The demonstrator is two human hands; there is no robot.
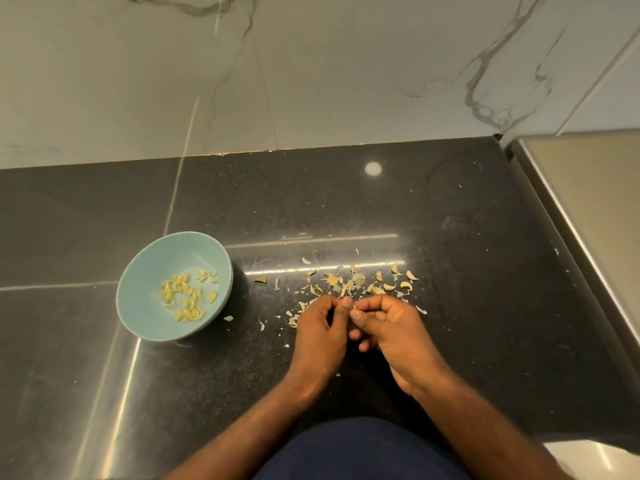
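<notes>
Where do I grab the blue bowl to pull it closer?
Probably pinch the bowl by its thin right rim, coming from the right, thumb inside. It sits upright and open; the peeled cloves lie low in the bottom, and that side faces the left hand, busy with the right hand on a garlic clove.

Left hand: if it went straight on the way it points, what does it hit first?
Likely the garlic skins just beyond the left hand, which pinches a clove with the right hand; its height over the counter is unclear. The bowl lies off that line.
</notes>
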